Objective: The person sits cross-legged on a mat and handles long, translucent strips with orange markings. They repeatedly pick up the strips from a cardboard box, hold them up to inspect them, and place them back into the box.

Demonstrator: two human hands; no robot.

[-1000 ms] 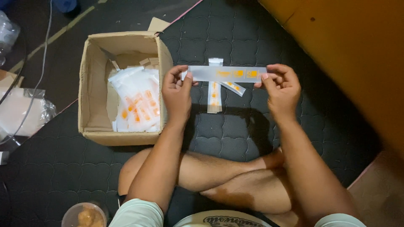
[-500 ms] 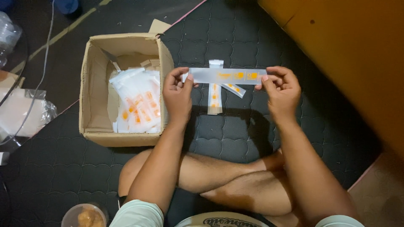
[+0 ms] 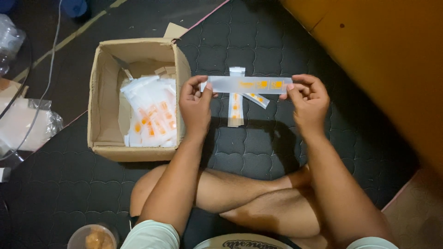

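You're pinching the long strip (image 3: 249,85) taut — left hand (image 3: 196,103), right hand (image 3: 308,101) — next likely the cardboard box (image 3: 104,92) at left.

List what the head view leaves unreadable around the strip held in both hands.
- Strip: ends covered by left hand and right hand.
- Loose strips on the mat: tops hidden behind the held strip.
- Cardboard box: packets' count unclear, overlapping.
- Plastic cup: cut off by the bottom edge.

The person wears a light short-sleeved shirt (image 3: 152,235) with a dark print on the front. Both arms are bare, and the legs too.
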